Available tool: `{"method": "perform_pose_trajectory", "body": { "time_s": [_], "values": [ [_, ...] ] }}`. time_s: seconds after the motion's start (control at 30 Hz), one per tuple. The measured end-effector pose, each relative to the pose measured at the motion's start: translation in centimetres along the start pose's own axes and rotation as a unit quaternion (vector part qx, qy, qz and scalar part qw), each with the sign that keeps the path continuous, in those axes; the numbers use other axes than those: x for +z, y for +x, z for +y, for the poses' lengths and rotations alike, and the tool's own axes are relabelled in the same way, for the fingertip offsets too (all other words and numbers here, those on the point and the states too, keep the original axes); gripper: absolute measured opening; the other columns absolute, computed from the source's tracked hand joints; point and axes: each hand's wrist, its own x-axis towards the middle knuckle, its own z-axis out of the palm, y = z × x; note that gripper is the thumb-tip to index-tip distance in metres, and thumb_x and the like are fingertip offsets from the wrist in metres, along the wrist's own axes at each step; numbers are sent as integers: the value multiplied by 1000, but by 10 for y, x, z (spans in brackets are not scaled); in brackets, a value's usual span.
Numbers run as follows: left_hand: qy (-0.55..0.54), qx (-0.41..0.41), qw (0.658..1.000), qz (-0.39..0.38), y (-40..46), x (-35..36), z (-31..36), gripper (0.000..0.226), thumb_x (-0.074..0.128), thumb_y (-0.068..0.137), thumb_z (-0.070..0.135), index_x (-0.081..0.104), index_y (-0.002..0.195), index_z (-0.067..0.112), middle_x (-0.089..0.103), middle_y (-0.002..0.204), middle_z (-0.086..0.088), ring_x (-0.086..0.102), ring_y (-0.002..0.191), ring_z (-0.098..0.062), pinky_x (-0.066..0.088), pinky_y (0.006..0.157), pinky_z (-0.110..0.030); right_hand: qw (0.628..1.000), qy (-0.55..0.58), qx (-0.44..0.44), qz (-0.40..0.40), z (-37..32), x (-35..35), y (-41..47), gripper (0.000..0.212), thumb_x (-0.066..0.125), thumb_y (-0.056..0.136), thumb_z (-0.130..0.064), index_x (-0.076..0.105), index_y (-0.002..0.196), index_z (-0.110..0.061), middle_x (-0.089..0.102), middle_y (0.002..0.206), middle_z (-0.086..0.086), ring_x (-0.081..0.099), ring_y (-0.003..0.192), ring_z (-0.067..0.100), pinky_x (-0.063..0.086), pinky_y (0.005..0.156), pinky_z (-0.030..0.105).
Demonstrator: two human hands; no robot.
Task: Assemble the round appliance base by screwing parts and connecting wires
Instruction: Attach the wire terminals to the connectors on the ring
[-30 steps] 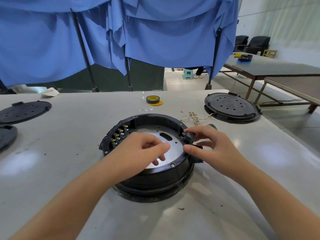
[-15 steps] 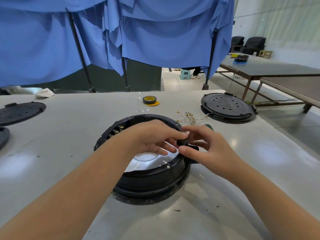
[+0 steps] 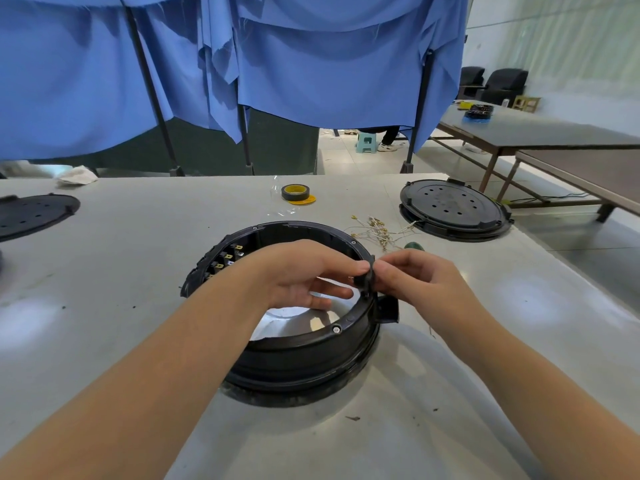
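Round black plastic appliance base (image 3: 298,355) sits mid-counter (image 3: 121,237), open side up. At its right rim, left hand (image 3: 304,275) & right hand (image 3: 415,278) both pinch a small black plastic part (image 3: 365,278). Step looks like fitting that part; next likely needs seating it, then screws. Loose thin wires w/ brass terminals (image 3: 377,230) lie just beyond.

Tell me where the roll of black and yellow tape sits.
In the head view, the roll of black and yellow tape lies on the grey table, beyond the round black base, centre.

Tape roll (image 3: 293,192) behind round base (image 3: 294,351); wires (image 3: 375,230) behind-right, on table (image 3: 104,271).
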Motion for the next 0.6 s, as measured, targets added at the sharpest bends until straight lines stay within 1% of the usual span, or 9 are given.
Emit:
{"method": "perform_pose_trajectory", "body": {
  "time_s": [0.07,0.13,0.17,0.2,0.3,0.4,0.5,0.6],
  "values": [
    [-3,3,1000,0,0,0,0,28,69,86,28,72,110,14,70,92,4,65,82,-11,51,73,-26,1000,6,3,-3,-2,1,-1,25,72,76,-34,71,91,-15,75,82,2,72,80,14,58,78,25],
    [1,8,1000,5,-1,0,-1,24,69,87,27,73,107,14,71,87,5,66,80,-10,52,75,-27,1000,9,4,-2,-4,3,-2,40,71,65,-46,71,91,-15,75,82,1,72,80,14,58,77,24],
    [5,11,1000,9,-1,0,-1,22,69,87,27,74,104,15,71,85,6,66,79,-10,53,76,-27,1000,5,4,-1,-4,4,-2,42,71,63,-47,71,91,-16,75,82,1,72,80,15,58,76,24],
    [9,13,1000,12,-1,0,-1,20,69,87,27,75,103,16,71,84,6,66,79,-9,54,76,-28,1000,2,5,-1,-4,4,-2,39,72,66,-46,71,91,-16,75,83,1,72,81,15,58,76,25],
    [16,17,1000,16,-3,0,1,16,70,86,25,75,100,19,72,83,7,67,78,-8,54,80,-30,1000,6,20,-6,-4,2,-1,23,75,76,-32,70,92,-16,76,83,1,72,82,16,56,79,28],
    [20,27,999,24,-4,1,1,15,72,85,24,75,99,19,73,83,7,67,80,-9,52,84,-31,1000,15,19,-8,-5,1,-1,19,76,78,-25,69,91,-14,76,83,3,72,81,17,55,79,29],
    [29,36,998,37,-6,1,1,17,74,83,23,75,99,20,74,86,6,69,82,-8,52,83,-30,1000,11,8,-8,-5,1,-1,17,76,77,-24,69,91,-16,75,83,3,72,82,17,55,81,31],
    [27,42,998,44,-7,0,0,12,75,80,21,77,92,23,75,87,5,70,84,-9,52,79,-29,1000,16,-9,-10,-6,1,-2,15,76,76,-21,70,89,-17,75,84,2,72,83,16,55,77,25]
  ]
}}
